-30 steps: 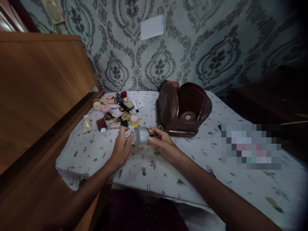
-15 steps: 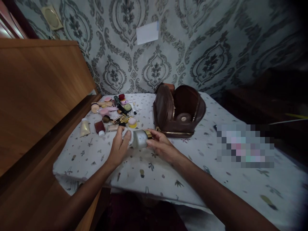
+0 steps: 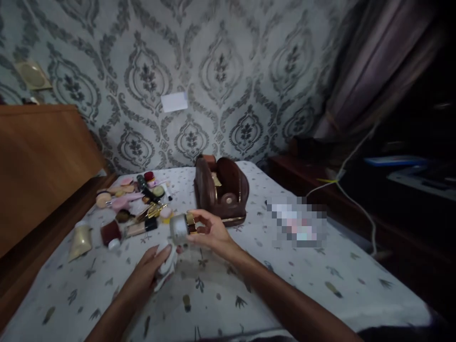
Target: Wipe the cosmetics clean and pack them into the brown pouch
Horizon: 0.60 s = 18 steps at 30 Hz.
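My right hand (image 3: 210,232) holds a frosted glass bottle (image 3: 179,228) with a gold cap on its side, just above the patterned sheet (image 3: 285,275). My left hand (image 3: 146,275) lies lower and nearer to me, fingers closed on a small white cloth (image 3: 167,263) pressed to the sheet, a little below the bottle. An open brown leather bag (image 3: 223,192) stands just beyond my right hand. A pile of cosmetics (image 3: 135,209) lies to the left of the bottle.
A wooden headboard (image 3: 39,161) rises along the left. A cream tube (image 3: 80,240) and a dark red bottle (image 3: 110,232) lie at the pile's near edge. The patterned wallpaper wall stands behind. Dark furniture with cables (image 3: 356,190) lies to the right.
The view has swung right and down. My left hand has come off the bottle and dropped to the sheet with the cloth. My right hand alone holds the bottle now.
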### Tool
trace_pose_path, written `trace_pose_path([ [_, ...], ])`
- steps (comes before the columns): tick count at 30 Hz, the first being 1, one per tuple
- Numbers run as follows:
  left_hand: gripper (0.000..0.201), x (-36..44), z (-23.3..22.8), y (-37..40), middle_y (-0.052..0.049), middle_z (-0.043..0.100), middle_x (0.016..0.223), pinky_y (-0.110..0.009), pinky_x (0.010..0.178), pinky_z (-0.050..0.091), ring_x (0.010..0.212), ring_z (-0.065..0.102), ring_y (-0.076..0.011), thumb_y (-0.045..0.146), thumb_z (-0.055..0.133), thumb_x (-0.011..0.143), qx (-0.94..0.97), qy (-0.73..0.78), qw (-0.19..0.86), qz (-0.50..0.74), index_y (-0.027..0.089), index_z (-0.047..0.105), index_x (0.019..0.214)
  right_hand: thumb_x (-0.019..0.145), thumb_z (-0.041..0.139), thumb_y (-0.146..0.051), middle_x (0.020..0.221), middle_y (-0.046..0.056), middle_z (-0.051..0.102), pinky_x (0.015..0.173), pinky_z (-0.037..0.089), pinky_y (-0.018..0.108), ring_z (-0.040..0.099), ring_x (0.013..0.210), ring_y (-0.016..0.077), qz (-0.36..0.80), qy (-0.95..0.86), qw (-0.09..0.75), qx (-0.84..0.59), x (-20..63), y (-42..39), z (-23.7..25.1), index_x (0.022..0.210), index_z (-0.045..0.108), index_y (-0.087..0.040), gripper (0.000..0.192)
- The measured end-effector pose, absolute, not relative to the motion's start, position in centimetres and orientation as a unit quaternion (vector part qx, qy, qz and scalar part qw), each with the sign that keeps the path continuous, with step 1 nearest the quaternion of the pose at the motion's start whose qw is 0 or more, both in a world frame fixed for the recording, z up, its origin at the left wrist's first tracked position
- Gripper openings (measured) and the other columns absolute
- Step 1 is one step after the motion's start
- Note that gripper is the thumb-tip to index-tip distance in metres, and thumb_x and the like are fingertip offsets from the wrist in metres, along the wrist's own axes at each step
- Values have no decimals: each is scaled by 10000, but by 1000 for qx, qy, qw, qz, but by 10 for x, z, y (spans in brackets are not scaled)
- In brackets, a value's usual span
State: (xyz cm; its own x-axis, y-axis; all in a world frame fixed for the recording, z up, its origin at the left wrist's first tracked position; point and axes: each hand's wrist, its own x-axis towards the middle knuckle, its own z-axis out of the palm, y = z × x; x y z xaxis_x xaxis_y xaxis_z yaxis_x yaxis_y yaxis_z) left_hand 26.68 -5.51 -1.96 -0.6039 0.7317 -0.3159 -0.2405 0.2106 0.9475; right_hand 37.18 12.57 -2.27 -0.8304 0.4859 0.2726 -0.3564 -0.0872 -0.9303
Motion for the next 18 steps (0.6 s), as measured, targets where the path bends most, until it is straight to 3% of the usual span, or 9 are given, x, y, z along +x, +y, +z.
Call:
trace_pose_path([
  [4,541,254,-24,-49,-75,719,1042,-298,842,510,1007,643,-258,612,735,701,263,741,317,530,178,706,1023,594,885,-361,1095,42,642,837,532,326,617,1026,211,641,-663,379,-78,388,160,17,1138,650,-254,602],
  [10,437,242,-38,-29,-32,686,809,-271,731,509,801,617,-224,606,568,836,447,724,243,466,185,679,810,686,804,-371,1015,54,679,820,520,327,631,949,211,388,-759,487,-189,401,235,85,1090,650,-184,471],
  [12,435,240,-45,-27,-34,695,810,-271,725,518,784,623,-224,604,570,829,448,731,230,460,184,679,797,729,775,-349,930,44,695,787,499,296,637,875,196,247,-847,405,-241,399,250,99,996,674,-159,343],
  [14,422,241,-51,-27,-36,712,839,-275,752,527,815,638,-233,596,577,825,445,736,225,458,189,688,817,781,733,-334,949,65,710,756,474,258,645,888,195,120,-916,268,-274,393,256,108,980,682,-142,281],
  [18,419,244,-55,-31,-30,741,907,-296,891,519,933,662,-256,587,581,823,443,741,207,461,200,717,906,735,758,-257,960,112,737,717,460,242,677,928,236,42,-952,89,-289,375,257,107,925,723,-126,233],
])
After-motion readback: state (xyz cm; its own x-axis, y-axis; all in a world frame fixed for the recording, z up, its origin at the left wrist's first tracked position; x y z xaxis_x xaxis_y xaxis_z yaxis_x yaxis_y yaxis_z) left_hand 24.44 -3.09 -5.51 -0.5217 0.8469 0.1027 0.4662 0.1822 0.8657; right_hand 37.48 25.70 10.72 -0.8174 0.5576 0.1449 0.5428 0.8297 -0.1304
